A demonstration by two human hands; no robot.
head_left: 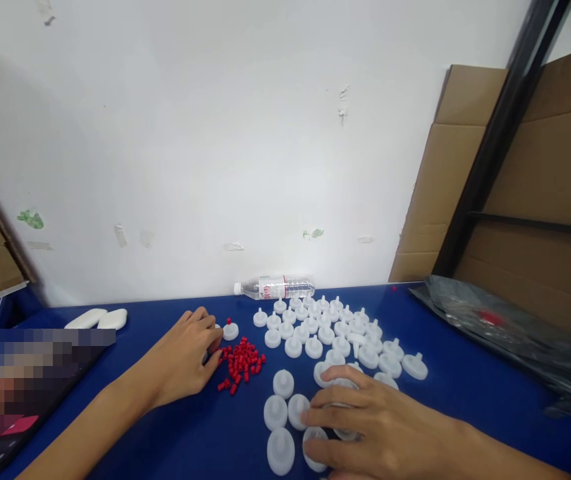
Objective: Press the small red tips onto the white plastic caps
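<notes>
Beside a pile of small red caps (241, 360), my left hand (189, 350) is curled down at the blue table. A pale edge shows between its thumb and fingers, but its grip is mostly hidden. Just past those fingertips stands a round white spouted cap (230, 331) with a red cap on its tip. My right hand (372, 420) reaches with fingers apart over several white spouted caps, touching some and covering others. Left of it, more white spouted caps (280, 451) stand with spouts up. A larger cluster of white spouted caps (314, 346) spreads behind it.
A clear plastic bottle (275, 287) lies against the white wall. Two white rounded objects (112, 319) and a pixelated device (30, 400) are at left. Grey plastic bags (490, 333) lie along the right edge, near cardboard (448, 167) and a dark metal post (485, 147).
</notes>
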